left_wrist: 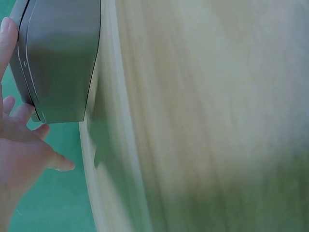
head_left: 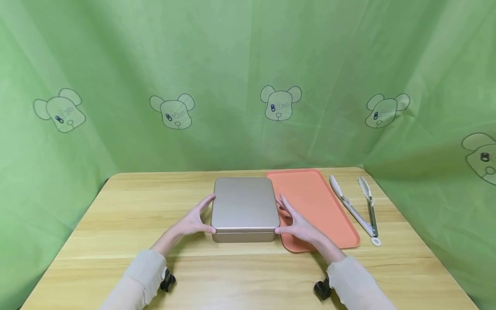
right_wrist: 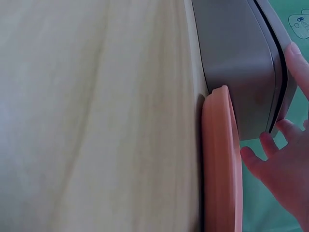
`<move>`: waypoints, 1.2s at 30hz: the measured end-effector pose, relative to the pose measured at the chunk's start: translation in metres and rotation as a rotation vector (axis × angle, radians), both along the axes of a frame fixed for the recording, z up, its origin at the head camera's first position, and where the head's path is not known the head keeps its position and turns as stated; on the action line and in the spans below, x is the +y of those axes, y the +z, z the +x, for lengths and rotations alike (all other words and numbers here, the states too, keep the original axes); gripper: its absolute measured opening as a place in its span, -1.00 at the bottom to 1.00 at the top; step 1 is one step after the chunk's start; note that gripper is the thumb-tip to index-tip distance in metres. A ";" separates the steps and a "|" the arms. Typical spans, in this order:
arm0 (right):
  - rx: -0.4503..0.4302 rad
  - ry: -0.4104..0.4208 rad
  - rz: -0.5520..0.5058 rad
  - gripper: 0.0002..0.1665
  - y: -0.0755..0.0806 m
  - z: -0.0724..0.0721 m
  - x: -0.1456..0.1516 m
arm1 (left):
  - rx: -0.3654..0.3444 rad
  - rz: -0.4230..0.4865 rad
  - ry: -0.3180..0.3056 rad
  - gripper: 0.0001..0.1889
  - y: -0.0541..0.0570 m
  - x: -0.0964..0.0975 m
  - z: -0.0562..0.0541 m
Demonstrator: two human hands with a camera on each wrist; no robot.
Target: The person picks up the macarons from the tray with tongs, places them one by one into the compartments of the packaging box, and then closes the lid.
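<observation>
A metal box (head_left: 244,237) with a flat, champagne-grey lid (head_left: 246,202) stands on the table. My left hand (head_left: 191,220) grips the lid's left side, thumb at the near corner and fingers farther back. On the opposite side my right hand (head_left: 296,224) holds the lid the same way. A dark seam runs between lid and box in the right wrist view, where fingertips (right_wrist: 293,48) touch the lid's edge. What the box contains is hidden.
A coral tray (head_left: 310,202) lies right of the box, its left edge close against it. Farther right, metal tongs (head_left: 355,214) lie spread apart. Green curtains (head_left: 232,86) with bear-head drawings surround the wooden table (head_left: 135,206).
</observation>
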State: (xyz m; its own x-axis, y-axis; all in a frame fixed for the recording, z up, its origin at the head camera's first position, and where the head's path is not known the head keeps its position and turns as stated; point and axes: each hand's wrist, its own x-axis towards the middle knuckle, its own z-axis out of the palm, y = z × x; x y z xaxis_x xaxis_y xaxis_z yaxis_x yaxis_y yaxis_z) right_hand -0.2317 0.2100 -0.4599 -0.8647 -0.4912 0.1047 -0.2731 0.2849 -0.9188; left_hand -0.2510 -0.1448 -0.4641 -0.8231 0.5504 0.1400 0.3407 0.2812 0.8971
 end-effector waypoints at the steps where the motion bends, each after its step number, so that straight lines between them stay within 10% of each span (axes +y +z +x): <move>1: -0.005 -0.002 0.003 0.25 0.000 0.000 0.000 | -0.004 -0.001 -0.002 0.11 0.000 0.000 0.000; 36: -0.017 0.024 0.008 0.24 0.003 0.000 -0.003 | -0.014 0.000 -0.023 0.14 0.004 -0.003 0.001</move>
